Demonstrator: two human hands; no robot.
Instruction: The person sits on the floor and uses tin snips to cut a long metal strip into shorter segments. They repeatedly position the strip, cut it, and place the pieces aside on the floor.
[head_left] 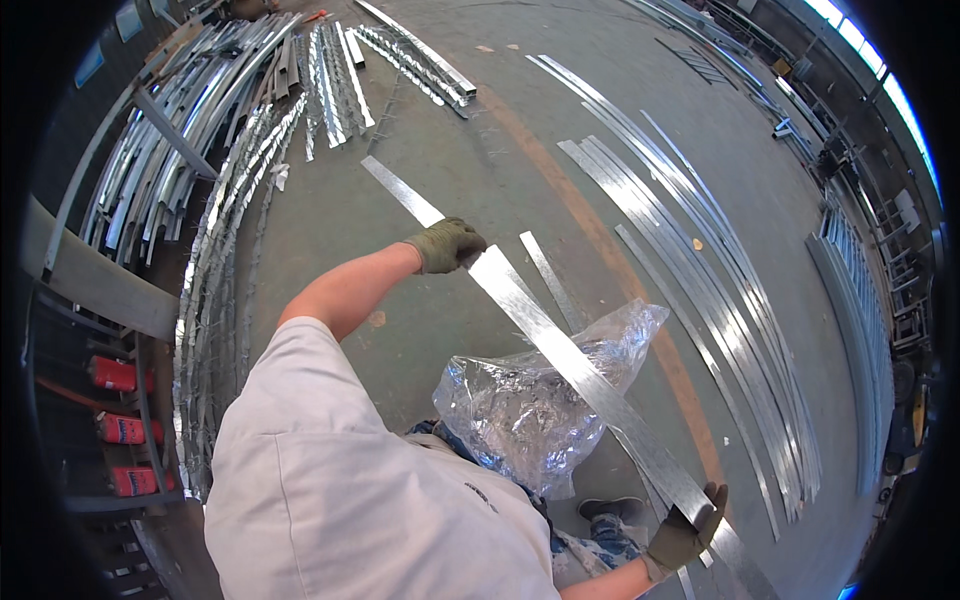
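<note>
A long flat strip of shiny galvanized metal (560,345) runs slantwise in front of me, from the upper left down to the lower right. My left hand (447,247), in an olive work glove, is closed around it toward its far end. Near the lower right, my right hand (686,530), gloved alike, grips the same strip with the fingers wrapped over its edge. Below the strip's middle lies a crumpled clear plastic bag (525,415) with small pieces inside, too jumbled to make out. Another narrow metal strip (548,275) lies on the floor, partly hidden by the bag.
Flat metal strips (680,255) are spread on the floor to the right, past an orange floor line (590,225). Metal profiles (225,260) lie at left, beside a rack of lengths (185,130). Red containers (125,429) stand on a shelf. Bluish stacked lengths (850,340) lie far right.
</note>
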